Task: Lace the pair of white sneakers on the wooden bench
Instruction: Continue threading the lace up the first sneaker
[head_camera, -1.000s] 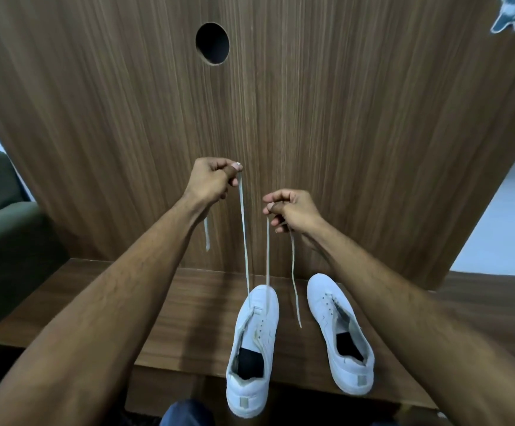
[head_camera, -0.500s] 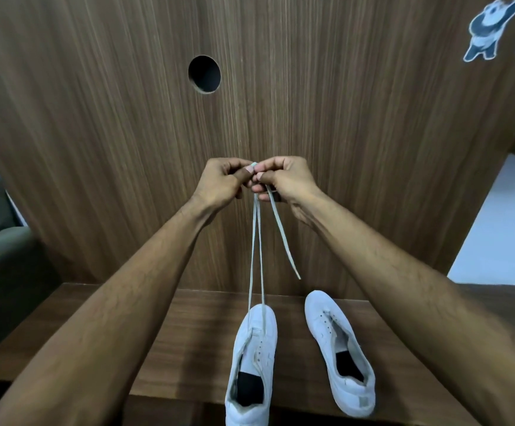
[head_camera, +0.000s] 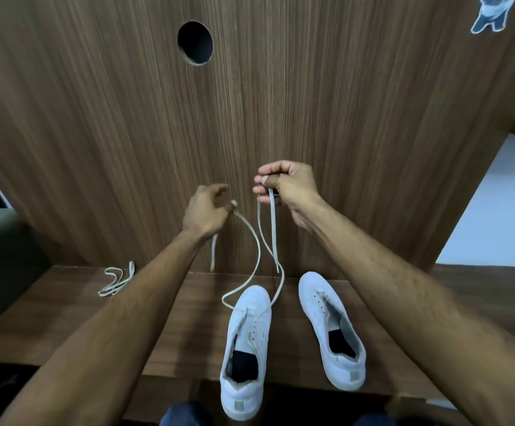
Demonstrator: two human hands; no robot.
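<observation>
Both sneakers stood on the bench (head_camera: 65,318). Left sneaker (head_camera: 248,342) laced at lowest eyelets only; both hands, left (head_camera: 207,210) and right (head_camera: 287,187), pinched its lace (head_camera: 257,250). Right sneaker (head_camera: 331,327) unlaced; spare lace (head_camera: 116,279) lay apart.

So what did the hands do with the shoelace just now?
The hands came apart. The left hand dropped lower, pinching one lace end, and the lace went slack into a loop. The right hand stayed up, gripping the other end. Both sneakers, left and right, stayed on the bench.
</observation>
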